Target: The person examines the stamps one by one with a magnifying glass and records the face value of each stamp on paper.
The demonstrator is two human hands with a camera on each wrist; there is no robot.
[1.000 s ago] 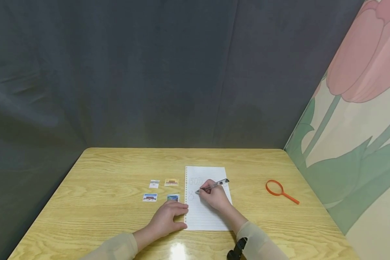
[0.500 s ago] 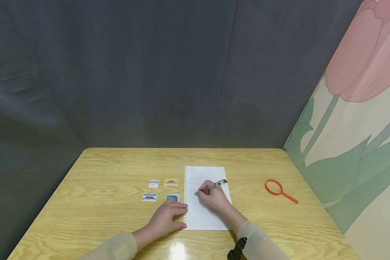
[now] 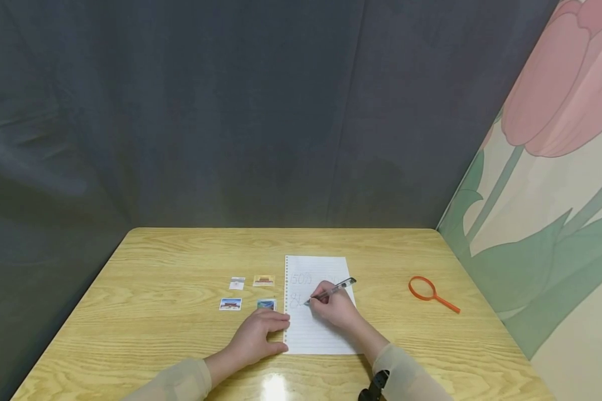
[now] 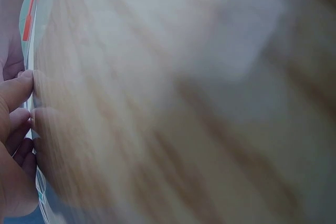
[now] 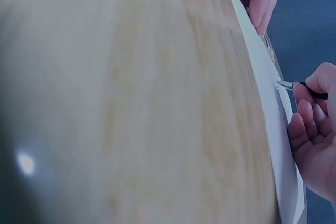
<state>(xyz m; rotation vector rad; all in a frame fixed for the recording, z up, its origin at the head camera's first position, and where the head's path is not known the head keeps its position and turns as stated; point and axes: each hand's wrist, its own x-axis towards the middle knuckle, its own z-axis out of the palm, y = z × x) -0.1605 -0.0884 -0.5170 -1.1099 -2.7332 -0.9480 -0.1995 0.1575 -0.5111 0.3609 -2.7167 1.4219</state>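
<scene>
A pen (image 3: 343,284) is pinched in my right hand (image 3: 333,306), its tip low on a lined sheet of paper (image 3: 316,337) with holes along the left edge. Handwriting reading about "150" stands on an upper line, with an "8" and another stroke below it. The right wrist view shows the pen's silver tip (image 5: 286,84) at the paper, fingers curled under it. My left hand (image 3: 256,337) rests at the paper's left edge, fingers and thumb spread. Just beyond its fingers lies a blue-green stamp (image 3: 267,304), partly covered by the hand.
Three more small stamps lie left of the paper: a grey-white one (image 3: 237,283), a yellow one (image 3: 264,280) and a blue one with a red building (image 3: 231,304). An orange magnifying glass (image 3: 423,287) lies at the right of the wooden table (image 3: 170,267). A dark curtain (image 3: 241,122) hangs behind.
My right hand and the pen have shifted slightly right and down across the paper, and a new stroke shows beside the "8". My left hand has stayed in place.
</scene>
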